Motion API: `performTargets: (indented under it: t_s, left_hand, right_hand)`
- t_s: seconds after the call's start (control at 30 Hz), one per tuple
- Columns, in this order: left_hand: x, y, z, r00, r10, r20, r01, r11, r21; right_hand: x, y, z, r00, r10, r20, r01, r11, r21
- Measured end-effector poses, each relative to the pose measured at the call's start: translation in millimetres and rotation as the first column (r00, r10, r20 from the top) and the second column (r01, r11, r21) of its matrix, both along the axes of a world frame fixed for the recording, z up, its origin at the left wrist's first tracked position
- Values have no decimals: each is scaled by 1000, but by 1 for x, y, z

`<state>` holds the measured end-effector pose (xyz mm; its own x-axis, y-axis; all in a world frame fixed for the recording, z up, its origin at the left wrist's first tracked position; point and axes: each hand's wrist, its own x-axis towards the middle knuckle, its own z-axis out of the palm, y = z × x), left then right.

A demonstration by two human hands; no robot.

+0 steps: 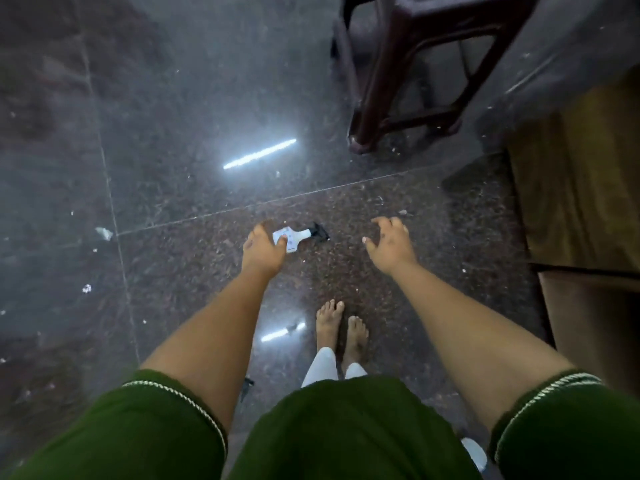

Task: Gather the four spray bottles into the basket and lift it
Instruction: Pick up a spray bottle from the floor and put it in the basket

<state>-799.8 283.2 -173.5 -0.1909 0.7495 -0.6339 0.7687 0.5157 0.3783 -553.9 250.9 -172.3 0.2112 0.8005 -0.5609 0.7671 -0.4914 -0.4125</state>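
A white spray bottle (300, 238) with a black trigger head lies on its side on the dark polished floor. My left hand (261, 252) hangs above it with fingers loosely spread, and its thumb covers the bottle's base in this view. My right hand (389, 245) is stretched out to the right of the bottle, fingers apart and empty. A second black trigger head (247, 386) peeks out beside my left forearm. A white object (475, 452) shows at the bottom right, too hidden to identify. No basket is in view.
A dark plastic stool (408, 84) stands at the upper right. Brown wooden furniture (571, 188) runs along the right edge. My bare feet (341, 332) are below the bottle. Small white scraps (104, 233) litter the floor at left.
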Motion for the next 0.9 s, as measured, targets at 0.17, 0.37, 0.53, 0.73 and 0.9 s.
performTargets:
  t_s: [0.17,0.37,0.53,0.73,0.9]
  left_hand:
    - [-46,-17,-61,997,62,-52,-67,993,-94]
    - [-73,-29,-157,990,117,-72,-126,985,-121]
    - [-69,-28,-244,978,206,19,-200,968,-154]
    - [-47,-11,-320,837,530,137,-503,844,-187]
    - [-51,2,-371,904,394,168,-374,917,-137]
  right_hand:
    - [-48,14,-73,999,-22,-44,16,991,-135]
    - [-82,26,-183,996,-35,-77,23,986,-162]
    - [-87,36,-274,999,8,-35,-14,989,-150]
    - [-91,54,-358,985,171,-32,-173,968,-181]
    - [-104,70,-407,994,109,-20,-111,966,-232]
